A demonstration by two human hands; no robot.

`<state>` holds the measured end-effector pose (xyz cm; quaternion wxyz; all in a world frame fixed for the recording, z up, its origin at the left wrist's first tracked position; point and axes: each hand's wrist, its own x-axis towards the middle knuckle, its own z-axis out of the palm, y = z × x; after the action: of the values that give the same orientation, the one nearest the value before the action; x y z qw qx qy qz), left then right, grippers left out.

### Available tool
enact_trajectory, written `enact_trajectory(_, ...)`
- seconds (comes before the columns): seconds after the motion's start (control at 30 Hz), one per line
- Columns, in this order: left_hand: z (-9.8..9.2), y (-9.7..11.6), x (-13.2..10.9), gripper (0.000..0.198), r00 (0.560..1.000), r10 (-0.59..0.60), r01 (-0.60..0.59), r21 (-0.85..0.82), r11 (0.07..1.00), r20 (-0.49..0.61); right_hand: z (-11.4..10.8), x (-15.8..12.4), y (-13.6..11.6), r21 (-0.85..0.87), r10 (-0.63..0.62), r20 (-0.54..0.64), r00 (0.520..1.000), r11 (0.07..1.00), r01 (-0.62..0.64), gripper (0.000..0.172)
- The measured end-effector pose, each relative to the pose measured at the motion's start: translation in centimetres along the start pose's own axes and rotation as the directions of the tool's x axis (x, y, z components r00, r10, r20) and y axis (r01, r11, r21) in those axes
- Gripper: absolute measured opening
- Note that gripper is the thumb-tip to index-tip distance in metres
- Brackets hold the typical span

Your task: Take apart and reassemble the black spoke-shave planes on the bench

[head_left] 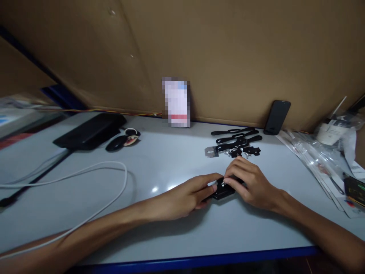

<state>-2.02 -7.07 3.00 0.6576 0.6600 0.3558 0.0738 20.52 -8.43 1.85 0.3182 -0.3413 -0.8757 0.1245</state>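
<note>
My left hand (191, 198) is closed on one end of a black metal spokeshave (223, 193), held just above the table's front half. Bent over its other side, my right hand (251, 182) pinches a small silver screw (223, 184) against the top of the tool. The fingers hide much of the spokeshave. Beyond the hands lie several more black spokeshave bodies (238, 137) side by side. Around them are a flat silver blade (211, 152) with a slot, loose small screws (228, 152) and small black cap pieces (252, 151).
A phone (277, 117) and a blurred upright card or screen (177, 102) lean on the cardboard wall. To the left are a black flat-headed device (90, 131), keys (130, 137) and a white cable (114, 163) crossing my forearm. Plastic packaging (316, 163) and a cup (330, 131) stand right.
</note>
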Motion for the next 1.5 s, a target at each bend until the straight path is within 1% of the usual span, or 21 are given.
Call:
enact_trajectory(0.07, 0.1, 0.1, 0.0, 0.051, 1.000, 0.021, -0.021, 0.005, 1.000, -0.006, 0.3, 0.0, -0.1, -0.012, 0.016, -0.017, 1.000, 1.000, -0.017, 0.020)
enact_trajectory(0.13, 0.2, 0.3, 0.0, 0.051, 0.999, 0.034, -0.034, -0.001, 0.999, -0.017, 0.5, 0.0, -0.3, -0.057, -0.007, -0.021, 1.000, 0.998, 0.006, 0.021)
enact_trajectory(0.23, 0.3, 0.3, 0.0, 0.052, 0.998, 0.046, -0.047, -0.012, 0.999, -0.036, 0.8, 0.0, -0.9, -0.181, -0.052, -0.019, 0.998, 0.982, 0.048, 0.024)
enact_trajectory(0.37, 0.3, 0.3, 0.0, 0.052, 0.997, 0.070, -0.070, 0.001, 0.998, -0.029, 1.2, -0.1, -1.7, -0.343, -0.046, -0.059, 0.997, 0.939, 0.023, 0.028)
enact_trajectory(0.43, 0.3, 0.3, 0.1, 0.052, 0.996, 0.084, -0.084, 0.012, 0.996, -0.024, 1.4, -0.1, -2.0, -0.376, -0.053, -0.069, 0.996, 0.926, 0.023, 0.028)
enact_trajectory(0.5, 0.4, 0.2, 0.1, 0.053, 0.995, 0.096, -0.095, 0.027, 0.995, -0.030, 1.6, 0.0, -2.2, -0.374, -0.047, -0.067, 0.997, 0.927, 0.019, 0.027)
enact_trajectory(0.6, 0.3, 0.2, 0.2, 0.054, 0.995, 0.097, -0.095, 0.051, 0.994, -0.032, 1.5, 0.0, -2.2, -0.313, 0.006, -0.093, 0.996, 0.949, -0.035, 0.026)
enact_trajectory(0.7, 0.2, 0.2, 0.1, 0.053, 0.996, 0.082, -0.081, 0.067, 0.994, -0.020, 1.0, 0.1, -2.2, -0.192, 0.045, -0.144, 0.988, 0.979, -0.073, 0.022)
enact_trajectory(0.8, 0.1, 0.1, 0.2, 0.050, 0.996, 0.093, -0.092, 0.081, 0.992, -0.006, 0.6, 0.2, -2.2, -0.099, 0.021, -0.153, 0.988, 0.994, -0.036, 0.016)
enact_trajectory(0.87, 0.1, 0.0, 0.2, 0.047, 0.993, 0.116, -0.116, 0.086, 0.989, 0.005, 0.7, 0.3, -2.3, -0.081, -0.011, -0.118, 0.993, 0.997, 0.001, 0.013)
enact_trajectory(0.93, 0.2, -0.2, 0.3, 0.045, 0.991, 0.137, -0.137, 0.082, 0.987, 0.003, 0.9, 0.4, -2.3, -0.071, -0.017, -0.095, 0.995, 0.997, 0.010, 0.014)
enact_trajectory(1.0, 0.2, -0.3, 0.4, 0.046, 0.990, 0.140, -0.139, 0.077, 0.987, 0.000, 1.2, 0.5, -2.3, -0.030, 0.032, -0.106, 0.994, 0.999, -0.035, 0.017)
enact_trajectory(1.07, 0.2, -0.3, 0.3, 0.047, 0.991, 0.135, -0.135, 0.074, 0.988, 0.006, 1.1, 0.6, -2.2, 0.049, 0.125, -0.114, 0.986, 0.992, -0.121, 0.017)
enact_trajectory(1.13, 0.2, -0.2, 0.3, 0.049, 0.991, 0.131, -0.132, 0.067, 0.989, 0.017, 0.9, 0.6, -2.1, 0.099, 0.190, -0.091, 0.978, 0.978, -0.181, 0.017)
enact_trajectory(1.17, 0.2, -0.1, 0.2, 0.050, 0.991, 0.130, -0.131, 0.063, 0.989, 0.017, 0.7, 0.6, -2.0, 0.100, 0.193, -0.081, 0.978, 0.978, -0.185, 0.018)
enact_trajectory(1.23, 0.2, -0.1, 0.2, 0.050, 0.992, 0.126, -0.127, 0.055, 0.990, 0.013, 0.5, 0.5, -1.7, 0.077, 0.156, -0.080, 0.985, 0.986, -0.150, 0.018)
enact_trajectory(1.33, 0.2, -0.1, 0.3, 0.049, 0.990, 0.138, -0.138, 0.047, 0.989, 0.007, 0.3, 0.3, -1.4, 0.099, 0.096, -0.076, 0.993, 0.991, -0.088, 0.008)
enact_trajectory(1.4, 0.2, -0.2, 0.4, 0.048, 0.989, 0.148, -0.149, 0.041, 0.988, 0.011, 0.2, 0.3, -1.3, 0.144, 0.083, -0.063, 0.995, 0.987, -0.074, 0.013)
enact_trajectory(1.5, 0.1, -0.1, 0.3, 0.046, 0.988, 0.154, -0.155, 0.039, 0.987, 0.027, -0.4, 0.3, -1.0, 0.207, 0.083, -0.001, 0.997, 0.975, -0.082, 0.019)
